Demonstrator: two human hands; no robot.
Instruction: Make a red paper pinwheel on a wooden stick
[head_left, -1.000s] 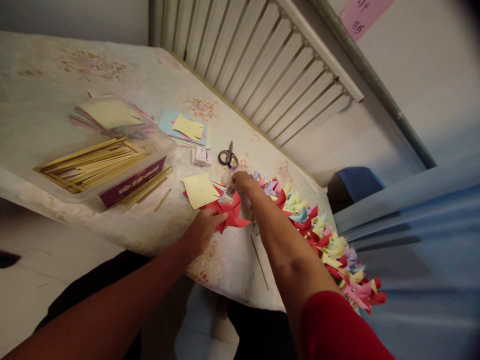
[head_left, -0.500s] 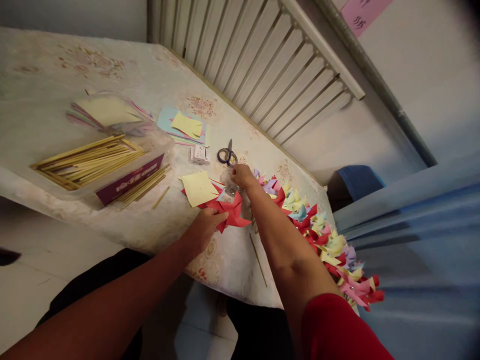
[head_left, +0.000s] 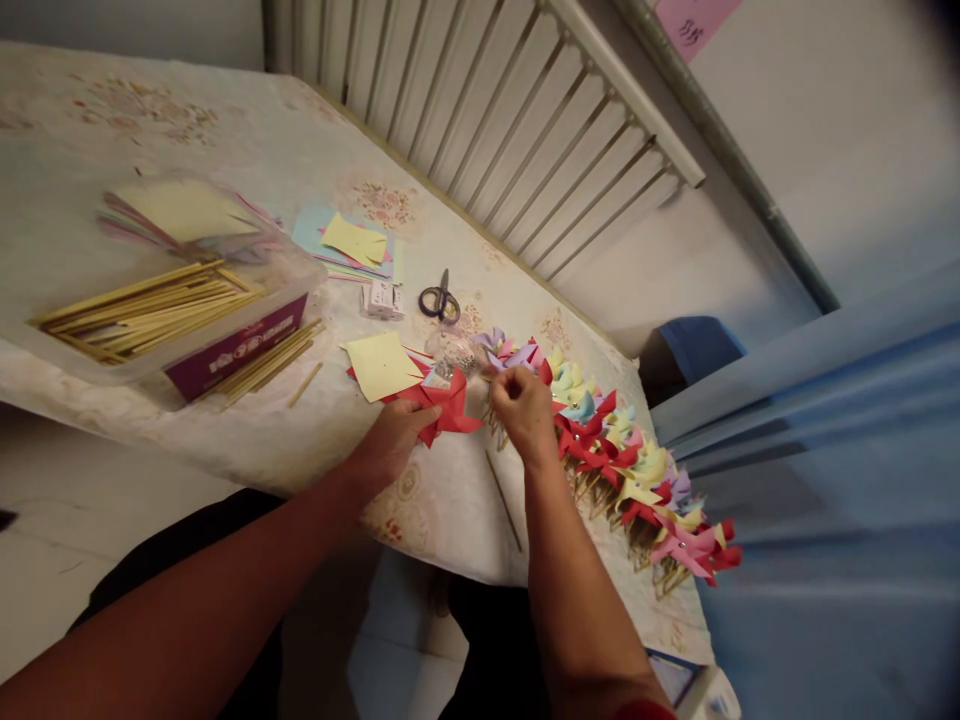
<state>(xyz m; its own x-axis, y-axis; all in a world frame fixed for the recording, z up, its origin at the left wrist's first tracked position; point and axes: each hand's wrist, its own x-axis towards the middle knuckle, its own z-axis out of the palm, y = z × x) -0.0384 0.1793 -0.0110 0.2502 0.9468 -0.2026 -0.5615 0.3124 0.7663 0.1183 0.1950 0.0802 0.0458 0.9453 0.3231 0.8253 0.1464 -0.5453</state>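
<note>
My left hand (head_left: 390, 440) pinches the edge of a red paper pinwheel (head_left: 448, 404) that lies on the table (head_left: 247, 440). Just right of the pinwheel, my right hand (head_left: 523, 408) is closed in a pinch, and what its fingertips hold is too small to make out. A small clear bag (head_left: 450, 350) lies just behind the pinwheel. Under the pinwheel's left side rests a yellow paper square (head_left: 381, 364).
A long row of finished coloured pinwheels (head_left: 622, 460) runs to the right. Scissors (head_left: 439, 300), a small white box (head_left: 381, 298), stacks of coloured paper (head_left: 349, 245) and a clear tub of wooden sticks (head_left: 150, 310) stand behind. One stick (head_left: 502, 498) lies near the front edge.
My right hand has drawn back from the clear bag toward me and now sits beside the red pinwheel. The left hand keeps its hold. The camera has shifted.
</note>
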